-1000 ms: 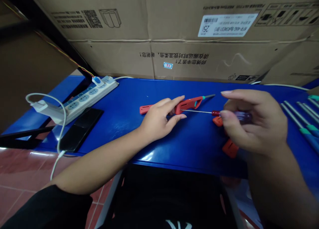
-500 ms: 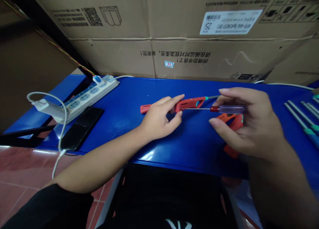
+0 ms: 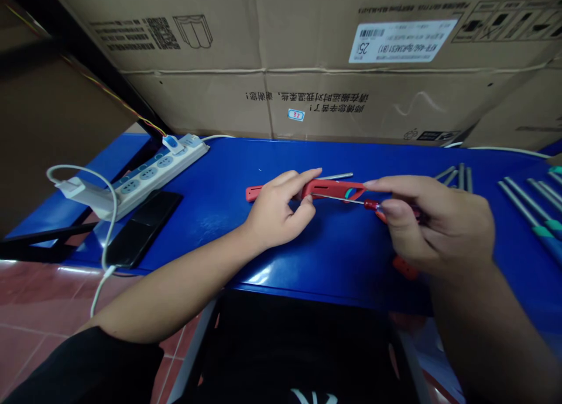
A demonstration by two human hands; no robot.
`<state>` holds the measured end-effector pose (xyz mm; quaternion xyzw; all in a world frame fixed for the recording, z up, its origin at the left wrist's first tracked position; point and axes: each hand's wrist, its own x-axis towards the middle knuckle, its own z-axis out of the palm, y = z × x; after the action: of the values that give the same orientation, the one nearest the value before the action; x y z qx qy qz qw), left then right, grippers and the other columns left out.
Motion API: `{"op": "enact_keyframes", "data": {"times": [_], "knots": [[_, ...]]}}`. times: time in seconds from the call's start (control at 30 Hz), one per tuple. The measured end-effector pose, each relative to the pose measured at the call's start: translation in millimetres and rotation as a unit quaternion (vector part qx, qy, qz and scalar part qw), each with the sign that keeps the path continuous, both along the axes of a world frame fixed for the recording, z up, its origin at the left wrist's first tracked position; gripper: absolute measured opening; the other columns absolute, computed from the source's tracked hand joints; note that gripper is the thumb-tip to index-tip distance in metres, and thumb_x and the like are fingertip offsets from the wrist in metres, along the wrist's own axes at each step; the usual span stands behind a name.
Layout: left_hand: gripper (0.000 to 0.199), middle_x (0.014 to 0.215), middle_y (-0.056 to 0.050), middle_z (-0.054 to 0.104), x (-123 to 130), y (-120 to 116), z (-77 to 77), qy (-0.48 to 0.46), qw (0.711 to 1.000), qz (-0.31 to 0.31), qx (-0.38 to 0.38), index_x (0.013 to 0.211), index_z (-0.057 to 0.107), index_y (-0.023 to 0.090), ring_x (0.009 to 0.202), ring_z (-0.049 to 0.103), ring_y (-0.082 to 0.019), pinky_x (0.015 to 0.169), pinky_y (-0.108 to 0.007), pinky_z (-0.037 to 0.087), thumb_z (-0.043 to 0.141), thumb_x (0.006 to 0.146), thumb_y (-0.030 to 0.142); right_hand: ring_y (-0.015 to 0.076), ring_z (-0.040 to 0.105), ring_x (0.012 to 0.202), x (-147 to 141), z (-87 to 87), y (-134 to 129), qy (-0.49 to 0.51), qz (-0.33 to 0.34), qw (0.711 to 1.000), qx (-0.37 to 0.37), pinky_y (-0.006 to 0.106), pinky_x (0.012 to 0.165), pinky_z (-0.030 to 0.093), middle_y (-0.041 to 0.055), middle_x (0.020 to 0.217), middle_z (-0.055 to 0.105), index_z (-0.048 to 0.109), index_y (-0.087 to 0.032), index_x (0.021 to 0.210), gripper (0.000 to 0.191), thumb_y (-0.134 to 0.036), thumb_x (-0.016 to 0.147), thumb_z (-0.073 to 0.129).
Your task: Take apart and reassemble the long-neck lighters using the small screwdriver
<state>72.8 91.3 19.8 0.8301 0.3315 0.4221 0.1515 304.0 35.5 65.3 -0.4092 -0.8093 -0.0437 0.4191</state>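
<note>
Left hand (image 3: pixel 276 208) pinches a newly turned red-handled tool (image 3: pixel 333 188) as right hand (image 3: pixel 439 225) pinches a fine screwdriver (image 3: pixel 346 199) against it on the blue desk (image 3: pixel 211 175).

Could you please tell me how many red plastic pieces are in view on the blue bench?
3. One long piece in the left hand, a piece beneath the right hand, another lying below that hand. More may hide under it.

Your left hand (image 3: pixel 276 208) and right hand (image 3: pixel 434 222) make two, with one red plastic handle (image 3: pixel 333 188) and one thin screwdriver (image 3: pixel 371 205) between them; the table (image 3: pixel 219 216) carries one power strip (image 3: pixel 153 175), one black phone (image 3: pixel 143 228) and several metal shafts (image 3: pixel 527 208) at its right edge.
</note>
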Motion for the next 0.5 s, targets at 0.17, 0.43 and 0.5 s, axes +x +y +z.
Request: {"op": "enact_keyframes", "data": {"times": [0.17, 0.43, 0.5], "knots": [[0.042, 0.08, -0.002, 0.06, 0.8, -0.4, 0.0, -0.002, 1.0, 0.004, 0.004, 0.125, 0.064, 0.009, 0.072, 0.057, -0.014, 0.071, -0.029, 0.049, 0.051, 0.087, 0.017, 0.0188, 0.066, 0.082, -0.6, -1.7, 3.7, 0.029, 0.067, 0.997, -0.004, 0.034, 0.073, 0.056, 0.0038, 0.1, 0.068, 0.054, -0.026, 0.133, 0.058, -0.017, 0.078, 0.068], [0.038, 0.081, -0.002, 0.062, 1.1, -2.1, 2.7, 0.009, 1.0, 0.006, 0.007, 0.121, 0.065, 0.012, 0.072, 0.057, -0.014, 0.073, -0.03, 0.05, 0.051, 0.086, 0.018, 0.0176, 0.068, 0.074, 2.1, -2.6, 2.5, 0.025, 0.011, 1.0, -0.002, 0.032, 0.065, 0.055, 0.0044, 0.1, 0.071, 0.059, -0.026, 0.126, 0.041, -0.02, 0.085, 0.064], [0.039, 0.082, -0.002, 0.062, 1.2, -2.0, 2.7, 0.009, 1.0, 0.003, 0.01, 0.122, 0.065, 0.011, 0.073, 0.058, -0.014, 0.073, -0.03, 0.05, 0.051, 0.087, 0.018, 0.0204, 0.069, 0.081, 2.3, -2.3, 2.8, 0.006, 0.03, 1.0, 0.002, 0.034, 0.07, 0.055, 0.0068, 0.105, 0.07, 0.055, -0.024, 0.132, 0.05, -0.023, 0.083, 0.067]]}}
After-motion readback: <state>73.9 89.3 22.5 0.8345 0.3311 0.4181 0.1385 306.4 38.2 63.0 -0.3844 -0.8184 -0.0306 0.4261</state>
